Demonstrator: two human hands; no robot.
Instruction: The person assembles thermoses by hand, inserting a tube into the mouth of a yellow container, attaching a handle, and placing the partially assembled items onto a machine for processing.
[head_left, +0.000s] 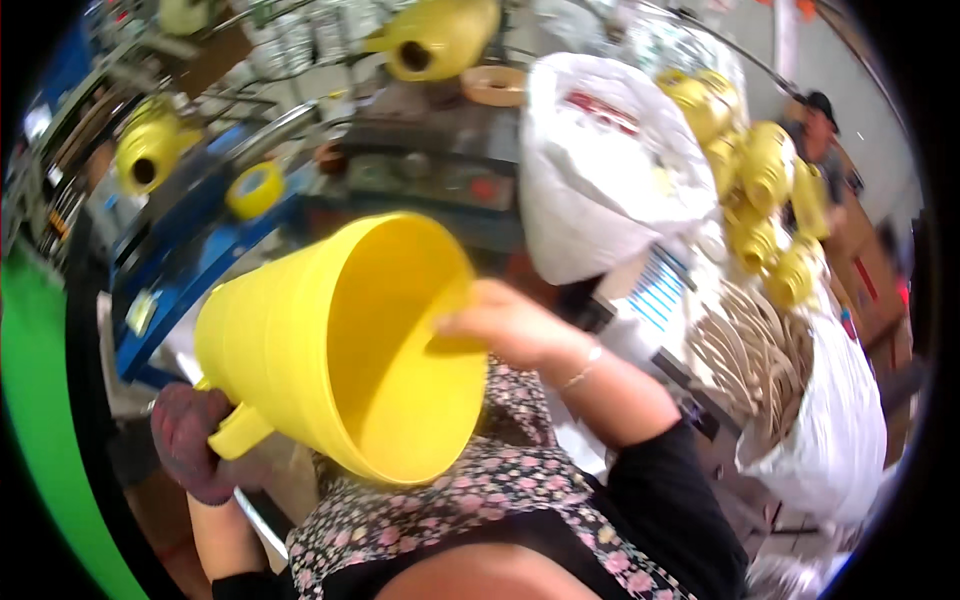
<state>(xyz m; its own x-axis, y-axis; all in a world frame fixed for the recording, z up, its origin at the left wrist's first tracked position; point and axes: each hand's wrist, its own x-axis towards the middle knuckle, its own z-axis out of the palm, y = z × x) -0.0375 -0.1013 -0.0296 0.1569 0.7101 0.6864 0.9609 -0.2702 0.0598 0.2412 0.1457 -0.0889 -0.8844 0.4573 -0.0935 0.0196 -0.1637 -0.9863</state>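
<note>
A large tapered yellow plastic container [270, 340] is tilted in front of my body, its wide round mouth facing up and to the right. A short handle-like piece sticks out from its lower side. My left hand [192, 440], in a dark reddish knit glove, is closed at the narrow end beside that piece; the container hides some of its fingers. My bare right hand [510, 325] holds the right side of the rim, with fingertips reaching into the mouth. A bracelet circles the right wrist. Nothing shows inside the container.
Behind stands a dark machine [430, 165] with a yellow container [440, 40] and a tape roll [495, 86] on top. Yellow tape [255, 190] rests on a blue frame [215, 270]. A white sack [570, 200], coiled tan strips [750, 350] and stacked yellow containers [765, 175] lie right; a person [820, 140] stands beyond.
</note>
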